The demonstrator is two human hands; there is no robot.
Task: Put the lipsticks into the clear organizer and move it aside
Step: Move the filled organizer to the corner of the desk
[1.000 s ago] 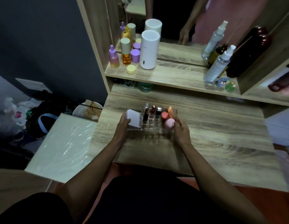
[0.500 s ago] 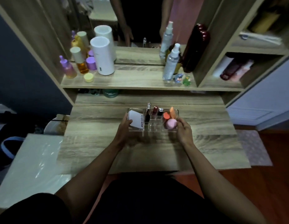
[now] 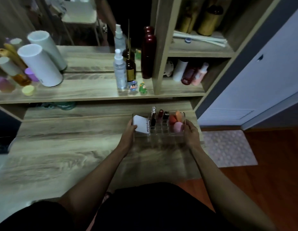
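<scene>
both hands (image 3: 129, 130) grasping clear organizer (image 3: 159, 130) near desk's (image 3: 61, 155) right edge.

My left hand (image 3: 130, 132) covers the near corner of the white lettered box (image 3: 142, 125). At the frame's left edge, the purple bottles (image 3: 4, 84) are blurred and cut off.

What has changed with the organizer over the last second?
Both hands, left and right, have carried the clear organizer rightward along the desk, from near its middle to its right end. The grip is unchanged; the lipsticks and sponges remain inside.
</scene>
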